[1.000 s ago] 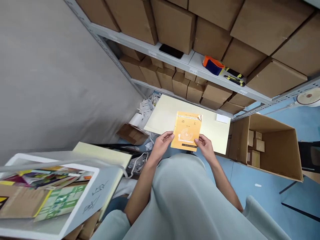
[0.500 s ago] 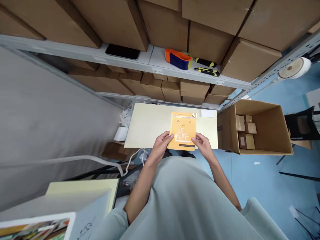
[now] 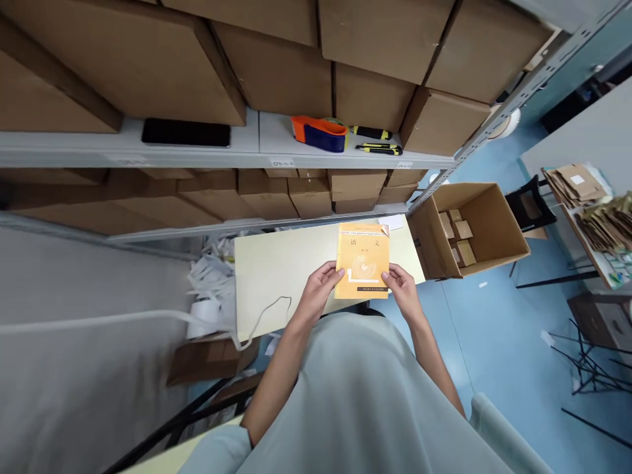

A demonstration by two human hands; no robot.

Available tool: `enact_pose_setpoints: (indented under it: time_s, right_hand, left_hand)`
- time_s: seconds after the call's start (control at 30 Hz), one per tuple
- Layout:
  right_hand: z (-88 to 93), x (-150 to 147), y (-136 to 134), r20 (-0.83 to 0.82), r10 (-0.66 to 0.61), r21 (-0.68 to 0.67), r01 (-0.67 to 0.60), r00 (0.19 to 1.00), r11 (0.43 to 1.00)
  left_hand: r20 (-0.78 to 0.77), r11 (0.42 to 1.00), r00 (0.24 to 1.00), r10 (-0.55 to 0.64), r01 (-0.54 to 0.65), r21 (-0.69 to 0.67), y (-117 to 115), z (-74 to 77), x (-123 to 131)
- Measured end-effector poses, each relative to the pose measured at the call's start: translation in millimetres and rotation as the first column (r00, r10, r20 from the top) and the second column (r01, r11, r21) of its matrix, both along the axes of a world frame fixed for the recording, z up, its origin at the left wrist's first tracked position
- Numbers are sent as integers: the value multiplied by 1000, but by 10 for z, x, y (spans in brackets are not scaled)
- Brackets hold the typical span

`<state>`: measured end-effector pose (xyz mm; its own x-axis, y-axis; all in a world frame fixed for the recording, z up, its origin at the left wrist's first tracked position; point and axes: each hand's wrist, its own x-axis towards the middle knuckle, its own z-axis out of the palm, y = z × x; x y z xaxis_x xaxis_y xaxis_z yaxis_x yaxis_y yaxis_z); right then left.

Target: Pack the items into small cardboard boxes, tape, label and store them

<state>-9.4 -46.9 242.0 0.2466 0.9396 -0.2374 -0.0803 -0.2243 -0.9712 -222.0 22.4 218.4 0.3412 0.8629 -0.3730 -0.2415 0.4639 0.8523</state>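
A yellow-orange book (image 3: 364,260) with a white ring design and dark Chinese characters on its cover is held up in front of me. My left hand (image 3: 319,289) grips its lower left edge, thumb on the cover and fingers behind. At the lower right edge my right hand (image 3: 402,288) pinches it in the same way. The cover faces me, and its top right corner looks curled or folded. Behind and below the book is a pale yellow tabletop (image 3: 276,263), with a white slip of paper (image 3: 395,222) at its far right.
Cardboard boxes (image 3: 276,72) fill the shelf ahead. On its ledge lie a black phone (image 3: 186,133), an orange and blue tape dispenser (image 3: 320,134) and box cutters (image 3: 379,149). A large open carton (image 3: 494,224) with small boxes stands right of the table. A white cable (image 3: 148,316) hangs at left.
My view has turned to the right, bringing a side table with stacked paper packets into sight. Both hands keep hold of the book, which stays almost the same in front of me.
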Motion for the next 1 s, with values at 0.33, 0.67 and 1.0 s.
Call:
enact_pose_setpoints:
  time_s: [0.33,0.67,1.0]
  right_hand:
    - [99,-416,-505,37,-356,38,354,934,934]
    - [68,-571,-708,142,-453,38,453,880,891]
    - [-70,-753,52,334,-186,103,160,924,982]
  left_hand:
    - [68,955,953,-295,295,7,176,99,-23]
    - [119,931,927,-356,363,-37,36,57,-54]
    - [105,998,993,62,-64,22,-34,7,-670]
